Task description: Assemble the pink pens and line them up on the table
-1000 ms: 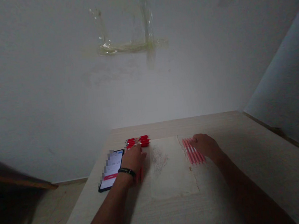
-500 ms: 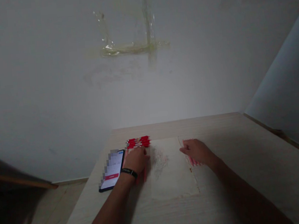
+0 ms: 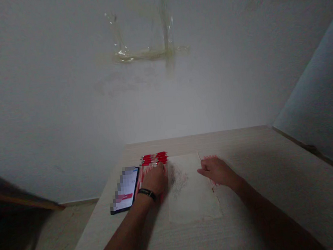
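A pale, thin sheet (image 3: 193, 202) with a dark and reddish smudge lies flat on the table between my hands. My left hand (image 3: 155, 178) rests at its left edge with the fingers curled, over a pink-and-red striped item (image 3: 147, 169) that it partly covers. Across the sheet, my right hand (image 3: 216, 170) is closed, thumb toward the sheet's right edge. More pink stripes (image 3: 210, 157) show around that hand. Whatever the fingers of either hand hold is hidden.
Several red pens (image 3: 154, 158) lie in a stack behind my left hand. Left of my wrist is a phone (image 3: 127, 192) with a lit screen. The table (image 3: 191, 241) meets a taped wall (image 3: 153, 103); a dark piece of furniture (image 3: 14, 224) stands at the lower left.
My left hand has shifted slightly right, toward the sheet. The right hand has moved a little left, and more pink stripes show behind it.
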`<state>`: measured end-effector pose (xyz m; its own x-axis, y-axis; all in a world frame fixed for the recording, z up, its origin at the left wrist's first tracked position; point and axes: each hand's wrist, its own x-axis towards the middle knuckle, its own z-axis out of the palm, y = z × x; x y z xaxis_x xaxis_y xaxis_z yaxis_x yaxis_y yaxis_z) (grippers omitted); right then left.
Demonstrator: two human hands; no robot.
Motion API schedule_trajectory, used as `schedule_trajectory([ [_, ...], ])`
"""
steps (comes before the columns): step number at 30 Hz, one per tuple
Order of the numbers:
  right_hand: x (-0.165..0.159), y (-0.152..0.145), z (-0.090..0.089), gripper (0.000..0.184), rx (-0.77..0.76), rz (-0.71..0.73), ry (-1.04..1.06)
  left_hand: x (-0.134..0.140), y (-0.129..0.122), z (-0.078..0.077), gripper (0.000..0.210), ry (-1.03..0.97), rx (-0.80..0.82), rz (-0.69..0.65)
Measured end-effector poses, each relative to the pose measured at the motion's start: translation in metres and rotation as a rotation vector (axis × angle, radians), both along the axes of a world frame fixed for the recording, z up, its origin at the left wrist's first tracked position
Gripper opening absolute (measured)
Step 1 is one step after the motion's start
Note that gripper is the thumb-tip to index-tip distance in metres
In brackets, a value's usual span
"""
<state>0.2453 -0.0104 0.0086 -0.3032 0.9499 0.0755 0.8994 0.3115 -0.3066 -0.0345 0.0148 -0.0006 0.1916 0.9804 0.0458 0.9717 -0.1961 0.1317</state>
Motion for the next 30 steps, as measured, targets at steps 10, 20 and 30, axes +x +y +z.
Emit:
schedule_trajectory([
  [10,-0.003,0.002,-0.005,0.034,0.074,0.01,-0.003,0.012,-0.007,0.003,0.034,-0.3,-0.005,-0.052],
  [20,-0.009,-0.001,-0.005,0.035,0.068,0.012,0.032,0.031,-0.009,0.003,0.035,-0.983,-0.129,-0.208],
  [30,-0.016,-0.011,0.001,0.032,0.0,0.142,0.192,0.036,-0.008,0.002,0.025,-1.377,-0.199,-0.168],
])
